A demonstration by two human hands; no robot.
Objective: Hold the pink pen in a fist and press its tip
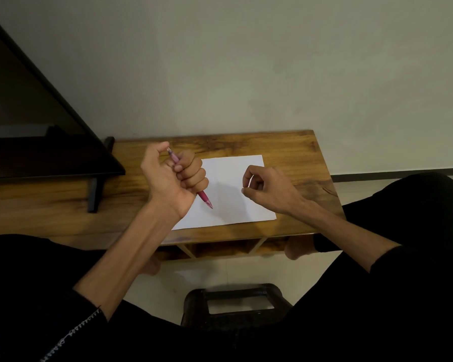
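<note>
Nearest the camera, black sleeves (416, 296), one edged with pale zigzag stitching, are covering the person's upper arms, and a dark square-framed stool (236, 301) is standing on pale floor tiles between the knees. Beyond it, a low wooden table (285, 145), honey-brown with strong dark grain and a smooth sheen, is carrying a blank white sheet of paper (233, 173), rectangular, flat and showing a faint centre crease. The left hand (173, 176) is gripping a pink pen (205, 200) in a closed fist, fingers wrapped round the barrel; the slim translucent plastic barrel is slanting down to the right, its tip hanging just over or on the sheet's left part, though contact cannot be judged, while its top end is showing above the fist beside the thumb. The right hand (267, 186) is hovering over the sheet's right side, fingers loosely curled with thumb and forefinger near each other, holding nothing visible. No mark is showing on the paper, so any writing appears not yet begun; the pen is in hand and the sheet laid out. At left, a glossy black television screen (37, 126) is resting on a dark foot (96, 194) on the same table, before a plain matt wall (246, 61).
</note>
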